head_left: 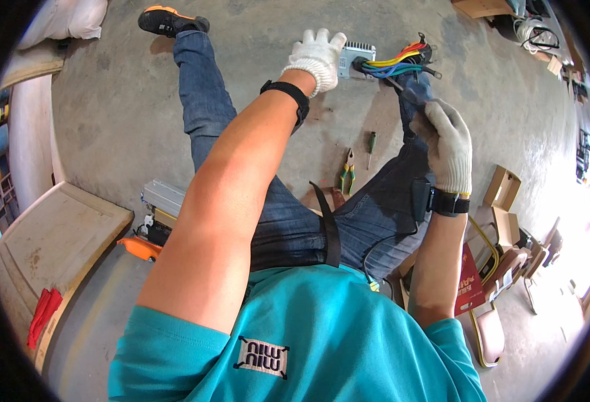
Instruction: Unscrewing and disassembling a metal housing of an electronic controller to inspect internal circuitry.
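Box: while it lies on the concrete floor [127, 114] between my legs, the grey metal box [357, 55] trails a bundle of coloured wires [402, 61] to its right.
Left hand: my gloved left hand [315, 57] presses down on the box's left end, fingers curled over it.
Right hand: my gloved right hand [446, 144] is clenched around a screwdriver [405, 94], tip at the wires.
Nearby: pliers [346, 173] and a green-handled screwdriver [370, 147] lie on the floor near my knee.
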A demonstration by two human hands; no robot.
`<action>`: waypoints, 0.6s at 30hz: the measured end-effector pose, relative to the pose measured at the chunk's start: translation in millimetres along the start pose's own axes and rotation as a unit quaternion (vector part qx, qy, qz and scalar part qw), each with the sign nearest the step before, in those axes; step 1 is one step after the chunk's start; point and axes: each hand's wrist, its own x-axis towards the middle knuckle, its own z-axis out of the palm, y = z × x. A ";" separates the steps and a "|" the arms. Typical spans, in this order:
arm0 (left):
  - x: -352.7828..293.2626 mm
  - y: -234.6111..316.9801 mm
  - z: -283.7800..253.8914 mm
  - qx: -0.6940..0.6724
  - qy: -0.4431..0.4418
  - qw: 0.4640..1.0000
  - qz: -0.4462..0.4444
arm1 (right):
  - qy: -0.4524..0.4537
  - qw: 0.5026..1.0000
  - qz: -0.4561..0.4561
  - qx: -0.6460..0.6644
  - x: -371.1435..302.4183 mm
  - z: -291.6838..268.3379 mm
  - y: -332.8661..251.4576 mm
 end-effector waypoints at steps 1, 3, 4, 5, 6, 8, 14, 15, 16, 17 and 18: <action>0.2 -0.4 -0.9 -0.006 -0.004 1.000 -0.001 | -0.010 0.999 0.032 -0.014 1.0 -2.5 -0.2; 0.7 -0.5 -3.1 -0.015 -0.013 1.000 0.001 | -0.084 0.995 0.060 -0.016 0.9 -10.6 -1.7; 1.0 -0.9 -4.7 -0.018 -0.017 1.000 0.002 | -0.093 0.992 0.026 -0.080 0.1 -14.3 -2.9; 2.2 -1.8 -6.6 -0.020 -0.019 1.000 0.003 | -0.126 0.984 -0.021 -0.128 -1.7 -17.7 -4.8; 3.2 -2.5 -8.1 -0.022 -0.025 0.999 0.001 | -0.121 0.981 -0.005 -0.151 -4.3 -20.2 -7.8; 4.9 -4.5 -10.0 -0.021 -0.033 0.999 -0.003 | -0.170 0.984 0.048 -0.034 -15.2 -25.6 -17.0; 12.7 -36.0 -24.1 -0.069 -0.028 0.996 0.051 | -0.215 0.976 0.017 0.006 -35.9 -4.3 -23.6; 13.3 -43.2 -28.0 -0.068 -0.042 0.995 0.056 | -0.209 0.977 0.023 -0.036 -27.7 5.4 -22.2; 12.5 -49.3 -31.1 -0.068 -0.042 0.995 0.056 | -0.202 0.976 0.029 -0.078 -17.0 16.6 -20.6; 12.0 -53.6 -33.3 -0.087 -0.043 0.994 0.055 | -0.195 0.973 0.035 -0.121 -5.3 27.7 -19.3; 11.3 -57.1 -34.8 -0.102 -0.048 0.992 0.049 | -0.161 0.972 0.026 -0.168 5.7 39.9 -16.6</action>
